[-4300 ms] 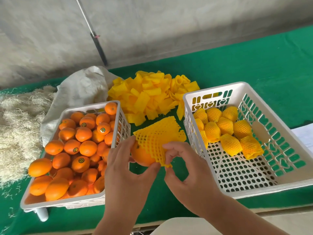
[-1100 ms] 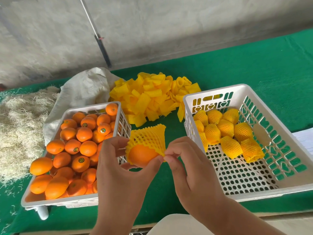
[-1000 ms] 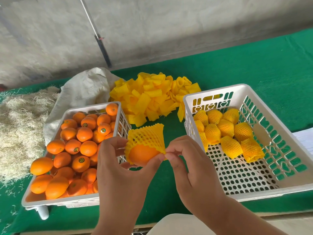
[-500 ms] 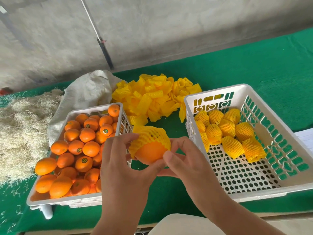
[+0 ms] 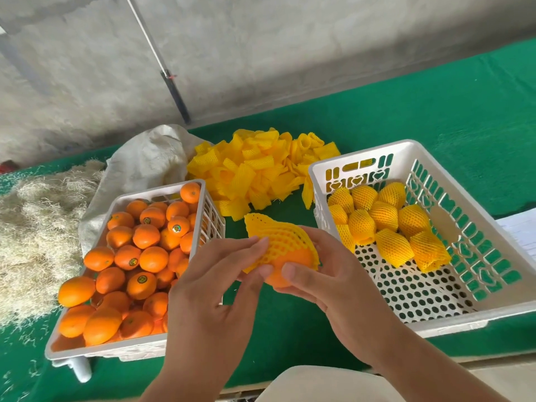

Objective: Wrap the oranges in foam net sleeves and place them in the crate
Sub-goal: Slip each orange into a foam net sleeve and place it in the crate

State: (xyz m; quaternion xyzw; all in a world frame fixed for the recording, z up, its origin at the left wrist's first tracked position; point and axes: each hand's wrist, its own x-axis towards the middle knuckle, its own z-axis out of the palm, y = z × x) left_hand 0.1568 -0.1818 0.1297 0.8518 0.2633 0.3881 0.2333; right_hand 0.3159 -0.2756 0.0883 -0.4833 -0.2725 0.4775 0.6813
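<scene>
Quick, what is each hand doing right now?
Left hand: grip pinches the yellow foam net sleeve over the round orange.
Right hand: grip holds that orange.

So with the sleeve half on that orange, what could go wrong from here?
The foam net sleeve covers only the far part of the orange; its near side is bare, so it could go into the crate half wrapped. The left hand touches mostly with its fingers, leaving the right hand bearing it, so the orange might slip onto the green cloth.

We see both hands — left hand (image 5: 214,288), right hand (image 5: 336,282) — gripping an orange (image 5: 290,266) half-covered by a yellow foam net sleeve (image 5: 275,233).
</scene>
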